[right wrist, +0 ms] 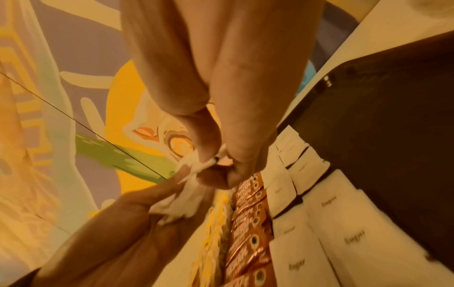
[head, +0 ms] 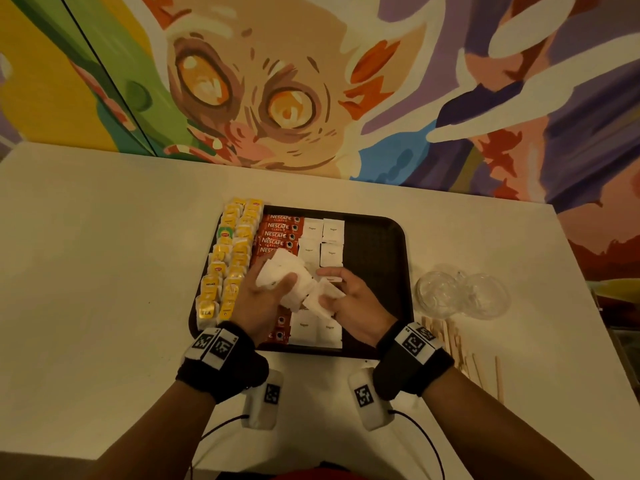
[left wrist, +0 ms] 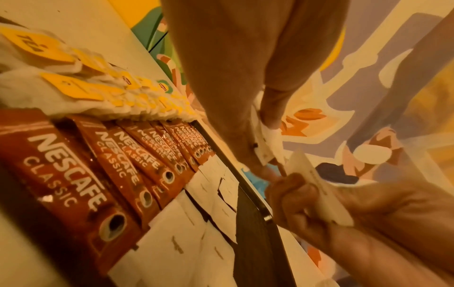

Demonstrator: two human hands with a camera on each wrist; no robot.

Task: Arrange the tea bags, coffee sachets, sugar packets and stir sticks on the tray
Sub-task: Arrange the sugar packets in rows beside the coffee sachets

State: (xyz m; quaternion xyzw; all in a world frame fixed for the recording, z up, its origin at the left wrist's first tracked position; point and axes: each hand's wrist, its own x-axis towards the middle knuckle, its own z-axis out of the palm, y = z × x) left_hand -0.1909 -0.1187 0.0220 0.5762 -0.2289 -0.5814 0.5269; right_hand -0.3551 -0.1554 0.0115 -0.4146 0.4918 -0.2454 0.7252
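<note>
Above the tray: both hands meet over the middle of the black tray point(head: 375, 237), which lies on the white tabletop point(head: 104, 271)
Left hand: the left hand point(head: 258, 303) grips a loose bundle of white sugar packets point(head: 289, 282), fingers curled round it
Right hand: the right hand point(head: 353, 301) pinches one packet at the bundle's edge, thumb against fingers
Step in hand: judged to be peeling a single packet off to fill the gap in the two sugar columns
How to do it well: separate one packet only, then lay it flat, square with its neighbours
Thing relative to hand: the bundle lies between the palms, above the coffee sachets point(head: 277, 233)
Already placed: tea bags point(head: 230, 258) fill the tray's left edge
Still off the tray: stir sticks point(head: 457, 344) lie on the tabletop to the right, near clear lids point(head: 460, 292)
</note>
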